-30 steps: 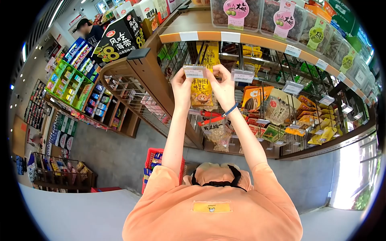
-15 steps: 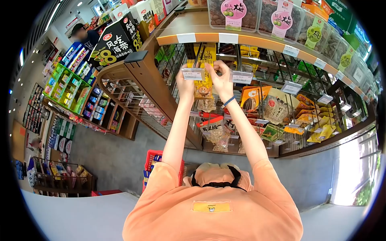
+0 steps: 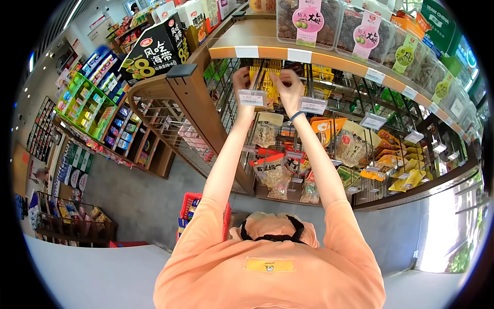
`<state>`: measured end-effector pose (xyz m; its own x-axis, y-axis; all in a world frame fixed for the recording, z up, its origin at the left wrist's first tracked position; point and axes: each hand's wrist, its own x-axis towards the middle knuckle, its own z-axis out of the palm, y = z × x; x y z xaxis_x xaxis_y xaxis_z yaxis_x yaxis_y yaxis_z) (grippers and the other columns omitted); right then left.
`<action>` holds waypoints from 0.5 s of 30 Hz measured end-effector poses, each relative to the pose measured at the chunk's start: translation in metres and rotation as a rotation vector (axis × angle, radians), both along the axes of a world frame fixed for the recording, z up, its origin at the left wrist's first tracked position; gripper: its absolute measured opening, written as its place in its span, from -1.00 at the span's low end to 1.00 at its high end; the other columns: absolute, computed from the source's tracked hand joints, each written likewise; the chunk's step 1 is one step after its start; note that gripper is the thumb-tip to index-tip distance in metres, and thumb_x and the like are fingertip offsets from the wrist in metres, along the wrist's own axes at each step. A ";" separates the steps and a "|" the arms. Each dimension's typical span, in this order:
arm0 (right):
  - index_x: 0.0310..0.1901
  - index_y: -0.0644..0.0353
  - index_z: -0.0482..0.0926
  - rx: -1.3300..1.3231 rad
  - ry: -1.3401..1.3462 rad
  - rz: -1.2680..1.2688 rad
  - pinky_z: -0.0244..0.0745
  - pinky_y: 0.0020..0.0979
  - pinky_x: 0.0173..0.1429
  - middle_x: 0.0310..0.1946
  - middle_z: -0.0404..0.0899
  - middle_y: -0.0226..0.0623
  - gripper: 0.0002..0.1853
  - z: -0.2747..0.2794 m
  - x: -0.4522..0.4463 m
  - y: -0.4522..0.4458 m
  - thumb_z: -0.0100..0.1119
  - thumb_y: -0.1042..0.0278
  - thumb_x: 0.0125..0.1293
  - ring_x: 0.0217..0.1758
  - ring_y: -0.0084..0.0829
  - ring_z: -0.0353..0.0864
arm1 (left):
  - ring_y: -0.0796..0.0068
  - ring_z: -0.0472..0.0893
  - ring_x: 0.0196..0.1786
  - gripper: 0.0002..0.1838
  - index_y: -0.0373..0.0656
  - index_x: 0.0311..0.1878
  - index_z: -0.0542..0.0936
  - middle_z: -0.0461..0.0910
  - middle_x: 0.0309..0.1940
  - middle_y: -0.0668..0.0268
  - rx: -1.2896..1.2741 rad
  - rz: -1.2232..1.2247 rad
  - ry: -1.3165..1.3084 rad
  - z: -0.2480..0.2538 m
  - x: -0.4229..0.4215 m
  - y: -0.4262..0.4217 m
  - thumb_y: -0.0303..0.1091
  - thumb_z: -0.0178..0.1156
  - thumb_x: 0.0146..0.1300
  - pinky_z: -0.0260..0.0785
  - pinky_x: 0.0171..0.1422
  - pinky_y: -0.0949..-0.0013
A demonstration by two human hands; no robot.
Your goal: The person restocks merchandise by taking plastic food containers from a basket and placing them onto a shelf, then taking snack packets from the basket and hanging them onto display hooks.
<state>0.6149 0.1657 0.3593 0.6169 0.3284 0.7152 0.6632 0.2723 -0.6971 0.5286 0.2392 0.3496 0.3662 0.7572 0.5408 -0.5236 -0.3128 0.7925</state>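
Observation:
A yellow snack bag (image 3: 266, 87) with dark lettering hangs on a metal hook under the shelf, with more yellow packs close behind it. My left hand (image 3: 244, 85) is at the bag's left edge, its fingers smeared by motion. On the other side, my right hand (image 3: 289, 88) has curled fingers, with thumb and fingertips at the bag's right edge. A clear price tag holder (image 3: 253, 98) covers part of my left hand and the bag's lower left. Another price tag (image 3: 313, 105) sticks out beside my right wrist.
Bags of nuts (image 3: 266, 131) and orange snack bags (image 3: 327, 130) hang lower on the rack. Tubs of dried plums (image 3: 307, 23) stand on the wooden shelf (image 3: 226, 51) above. A wooden post (image 3: 206, 108) rises at left. A red basket (image 3: 191, 198) is on the floor.
Both hands have moved farther in along the hook, and the yellow bag sits deeper and shows less of its lower part. My right thumb has shifted from the bag's front toward its edge.

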 end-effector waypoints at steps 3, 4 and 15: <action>-0.13 0.29 0.41 0.096 0.130 0.020 0.37 -0.49 -0.16 -0.15 0.43 -0.24 -0.61 0.009 -0.001 -0.005 0.18 0.17 0.13 -0.20 -0.46 0.42 | 0.43 0.38 -0.03 -0.49 -0.22 0.12 0.20 0.27 0.03 0.24 -0.098 0.051 -0.068 -0.001 0.013 0.021 -0.08 0.00 0.25 0.24 0.04 0.42; 0.02 0.31 0.28 0.053 0.110 0.168 0.23 -0.40 0.08 0.02 0.28 -0.18 -0.49 0.012 0.010 -0.006 0.07 0.07 0.20 -0.01 -0.35 0.31 | 0.48 0.31 0.06 -0.48 -0.25 0.08 0.32 0.35 -0.01 0.26 -0.033 -0.049 0.005 0.009 0.015 0.029 0.00 -0.03 0.25 0.10 0.17 0.40; 0.22 0.35 0.06 -0.007 0.400 0.393 -0.13 -0.33 0.33 0.21 0.07 0.00 -0.36 -0.001 0.002 0.023 -0.34 -0.06 0.31 0.28 -0.14 0.04 | 0.49 0.33 -0.07 -0.45 -0.20 0.08 0.31 0.36 -0.11 0.31 -0.113 -0.188 0.076 0.019 0.009 -0.006 0.10 -0.14 0.27 0.15 0.06 0.46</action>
<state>0.6164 0.1882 0.3586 0.6700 0.5920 0.4479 0.1966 0.4404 -0.8760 0.5379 0.2333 0.3683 0.5430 0.7261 0.4218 -0.5020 -0.1220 0.8562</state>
